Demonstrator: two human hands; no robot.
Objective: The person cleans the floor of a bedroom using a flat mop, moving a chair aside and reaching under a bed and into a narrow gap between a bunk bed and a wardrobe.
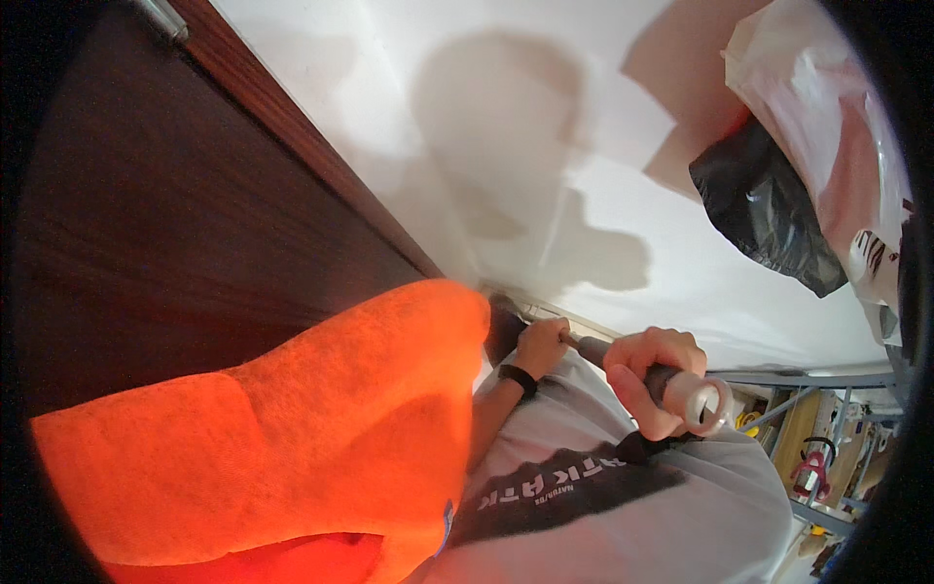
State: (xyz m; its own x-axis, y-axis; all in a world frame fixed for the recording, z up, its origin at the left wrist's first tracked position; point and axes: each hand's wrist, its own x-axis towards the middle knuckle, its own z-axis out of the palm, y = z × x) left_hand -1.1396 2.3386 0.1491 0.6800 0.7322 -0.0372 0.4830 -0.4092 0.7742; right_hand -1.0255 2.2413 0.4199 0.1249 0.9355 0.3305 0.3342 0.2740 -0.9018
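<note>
A grey pole (pixel 591 348) with a thicker grip and a whitish, hollow-looking end cap (pixel 708 407) slants across my front. My right hand (pixel 657 375) wraps round the thick grip, just below the cap. Farther down, my left hand (pixel 542 347) is closed on the thinner part of the pole. A dark wristband (pixel 519 380) circles the left wrist. The pole's far end is hidden; a dark shape (pixel 503 329) shows beside the left hand, too unclear to name. Bright orange cloth (pixel 292 419) covers much of the lower left and hides part of the left arm.
A dark wooden door (pixel 195 214) rises on the left. White wall (pixel 389 117) stands ahead, bearing shadows. White and black plastic bags (pixel 769 200) hang at the upper right. Below them, a metal-framed shelf (pixel 827 521) holds boards and a red item with a black handle (pixel 812 472).
</note>
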